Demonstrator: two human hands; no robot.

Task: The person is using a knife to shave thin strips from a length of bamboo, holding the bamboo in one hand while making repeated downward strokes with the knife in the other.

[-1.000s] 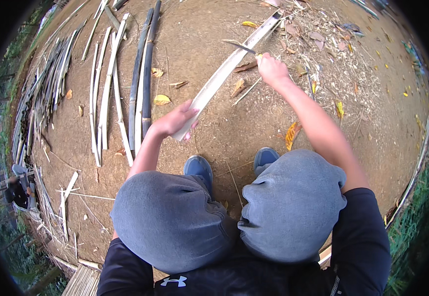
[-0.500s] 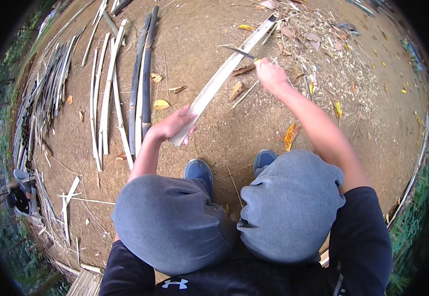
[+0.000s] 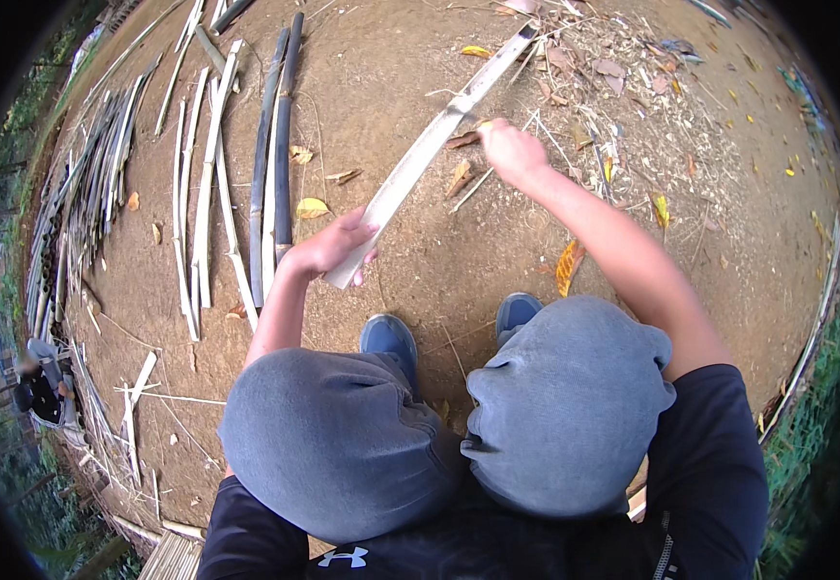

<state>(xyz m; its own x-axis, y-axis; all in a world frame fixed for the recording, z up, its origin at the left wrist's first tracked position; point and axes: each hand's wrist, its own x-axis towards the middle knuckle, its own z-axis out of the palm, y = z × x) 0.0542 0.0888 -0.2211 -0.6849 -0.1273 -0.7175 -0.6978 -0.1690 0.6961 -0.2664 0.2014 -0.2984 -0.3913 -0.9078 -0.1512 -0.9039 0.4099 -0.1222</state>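
A long pale split bamboo strip [image 3: 422,155] slants from near my left knee up toward the far right, its far end resting on or close to the dirt. Its near end is gripped by my left hand [image 3: 335,244], fingers wrapped round the edge. My right hand [image 3: 514,151] is closed round the yellowish handle of a knife. The dark knife blade [image 3: 465,113] is smeared by motion and lies against or across the strip, roughly two thirds along it. A thin curl of shaving shows beside the blade, on its left.
Dark bamboo poles [image 3: 285,126] and pale split lengths [image 3: 209,184] lie on the dirt to the left. Beyond them is a heap of thin strips [image 3: 101,155]. Wood shavings and dry leaves [image 3: 611,70] litter the far right. Another person [image 3: 48,385] sits at the far left edge.
My right hand and the knife have moved a little nearer and left along the strip. The strip's near end has shifted slightly left, with my left hand still on it.
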